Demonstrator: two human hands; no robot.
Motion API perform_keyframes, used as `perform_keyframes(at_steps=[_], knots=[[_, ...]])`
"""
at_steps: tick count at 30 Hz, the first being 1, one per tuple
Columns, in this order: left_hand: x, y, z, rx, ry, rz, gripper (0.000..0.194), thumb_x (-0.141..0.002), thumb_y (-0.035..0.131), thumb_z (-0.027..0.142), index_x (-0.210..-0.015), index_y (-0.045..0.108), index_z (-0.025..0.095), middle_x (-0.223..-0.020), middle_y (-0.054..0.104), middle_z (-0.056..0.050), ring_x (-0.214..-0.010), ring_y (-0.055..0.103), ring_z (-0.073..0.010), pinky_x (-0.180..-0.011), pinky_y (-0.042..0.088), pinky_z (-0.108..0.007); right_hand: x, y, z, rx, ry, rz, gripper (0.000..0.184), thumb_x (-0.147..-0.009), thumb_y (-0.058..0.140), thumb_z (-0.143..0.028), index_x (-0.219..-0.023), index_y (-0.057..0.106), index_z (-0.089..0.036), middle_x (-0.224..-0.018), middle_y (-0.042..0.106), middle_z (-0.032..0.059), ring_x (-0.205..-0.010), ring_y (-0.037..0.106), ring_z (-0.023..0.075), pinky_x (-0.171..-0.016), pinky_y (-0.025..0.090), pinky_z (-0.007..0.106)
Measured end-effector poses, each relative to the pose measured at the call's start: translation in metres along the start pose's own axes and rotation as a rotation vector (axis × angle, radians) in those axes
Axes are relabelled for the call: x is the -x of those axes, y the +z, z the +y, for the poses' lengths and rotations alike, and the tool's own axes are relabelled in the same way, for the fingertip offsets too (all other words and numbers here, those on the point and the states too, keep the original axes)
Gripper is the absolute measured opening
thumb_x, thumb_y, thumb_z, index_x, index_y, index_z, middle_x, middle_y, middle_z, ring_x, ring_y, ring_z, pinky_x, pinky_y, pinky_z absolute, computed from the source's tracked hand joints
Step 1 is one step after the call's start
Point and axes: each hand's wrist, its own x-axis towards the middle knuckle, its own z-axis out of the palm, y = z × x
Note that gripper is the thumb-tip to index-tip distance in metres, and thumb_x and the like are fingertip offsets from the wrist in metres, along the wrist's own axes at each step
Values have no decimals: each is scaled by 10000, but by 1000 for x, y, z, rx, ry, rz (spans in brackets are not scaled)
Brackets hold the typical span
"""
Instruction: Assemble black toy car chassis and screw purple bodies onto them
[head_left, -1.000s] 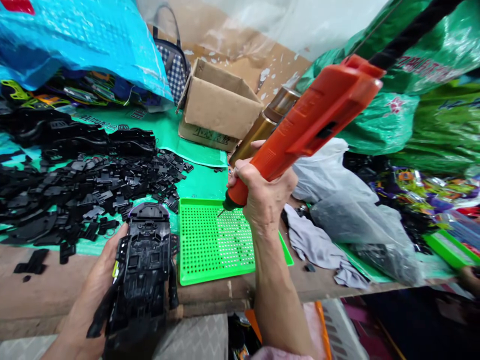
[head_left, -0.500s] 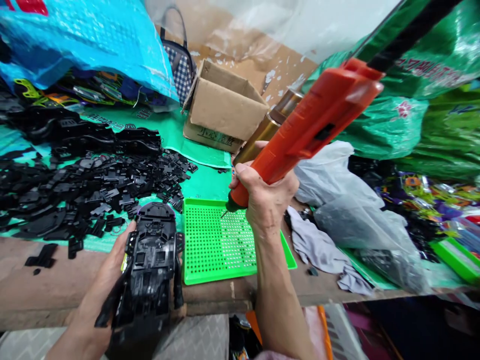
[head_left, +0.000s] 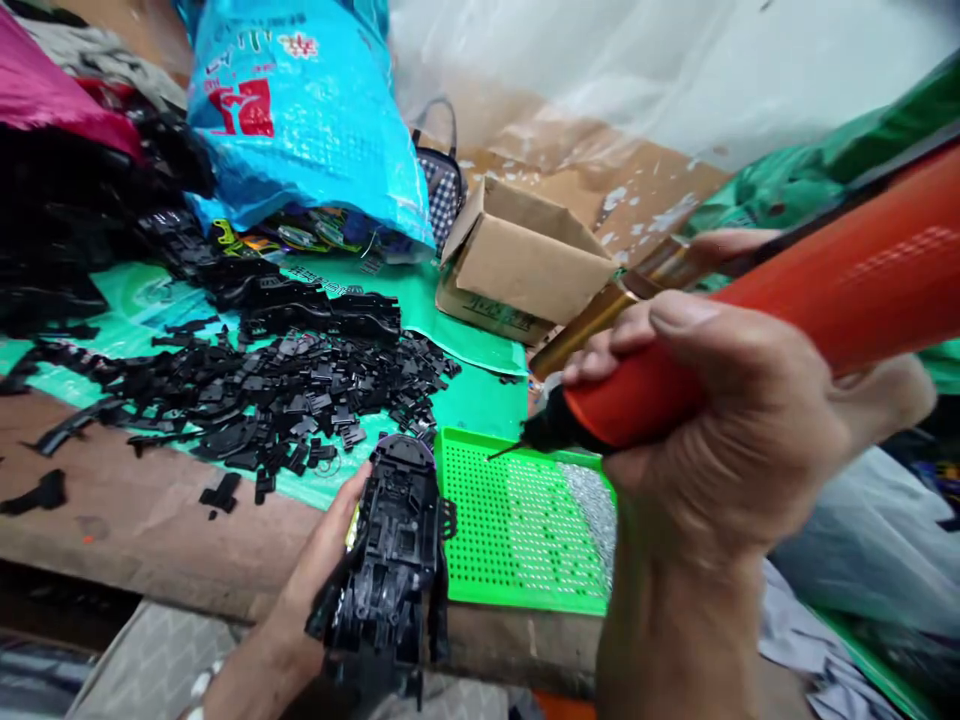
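At lower centre, the black plastic chassis [head_left: 394,545] sits gripped in your left hand [head_left: 326,555], thumb along its left edge, other fingers hidden. At right, your right hand [head_left: 750,430] curls tightly around the red electric screwdriver [head_left: 862,275], bit over the green tray [head_left: 472,530].

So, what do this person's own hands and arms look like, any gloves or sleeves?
Both are ungloved. The right hand and right forearm are bare, no sleeve showing. The left hand is bare too; a pale item shows on that arm, perhaps a bracelet, too blurred to tell.
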Motion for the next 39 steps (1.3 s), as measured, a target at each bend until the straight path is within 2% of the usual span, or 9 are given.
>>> perform_keyframes(at_steps=[3,7,10,14,19,24,31,34,39], knots=[[3,8,5,-9,29,22,328,-747,716,376,-1069,719,321,-1244,667,68,-1374,392,-209,-1126,336,-291,8,20,-6,-60,111,-74,220,-613,661,-185,-810,608,-268,-528,520,-74,-387,535,135,-354,450,289],[-2,23,12,93,-99,-45,385,-769,686,420,-1129,701,283,-1186,702,26,-1318,471,-237,-1097,384,-315,23,30,6,-59,166,-176,247,-647,679,-202,-865,598,-286,-518,556,-67,-401,540,147,-384,477,302],[-6,29,12,132,-161,-55,465,-790,660,468,-1206,659,260,-1167,712,-3,-1257,536,-253,-1077,412,-346,31,29,16,-62,203,-212,267,-689,686,-197,-925,595,-281,-541,579,-70,-414,548,151,-387,479,305],[-7,29,10,141,-113,1,433,-817,661,391,-1236,633,286,-1173,708,38,-1273,521,-191,-1086,374,-261,35,26,22,-51,177,-217,224,-728,678,-183,-928,615,-264,-552,587,-77,-430,552,138,-427,482,297],[-11,27,10,160,-100,-11,439,-795,686,378,-1219,646,270,-1129,728,31,-1252,541,-218,-1079,386,-287,36,24,21,-43,170,-230,223,-741,657,-174,-942,626,-267,-567,586,-76,-446,560,133,-441,480,289],[-9,28,10,240,-261,-122,514,-779,669,472,-1249,630,268,-1156,718,0,-1172,606,-261,-1031,453,-336,38,23,23,-39,185,-219,269,-727,661,-186,-980,613,-267,-552,586,-84,-437,554,133,-439,478,287],[-4,30,12,253,-332,-143,560,-761,662,538,-1251,629,269,-1146,722,-5,-1121,637,-276,-997,484,-357,39,21,23,-22,157,-237,245,-742,654,-197,-972,610,-271,-563,593,-85,-438,565,136,-450,488,301],[-5,31,12,262,-310,-127,477,-799,646,494,-1213,654,258,-1132,728,11,-1174,605,-241,-1046,434,-324,41,20,21,-7,170,-245,254,-732,669,-216,-973,596,-246,-575,603,-79,-437,580,144,-449,501,310],[-6,29,10,244,-157,-22,231,-833,654,369,-1027,735,275,-1099,735,77,-1325,454,-139,-1123,279,-201,42,20,20,10,185,-248,279,-702,690,-226,-960,587,-243,-573,597,-81,-433,581,145,-452,506,316]])
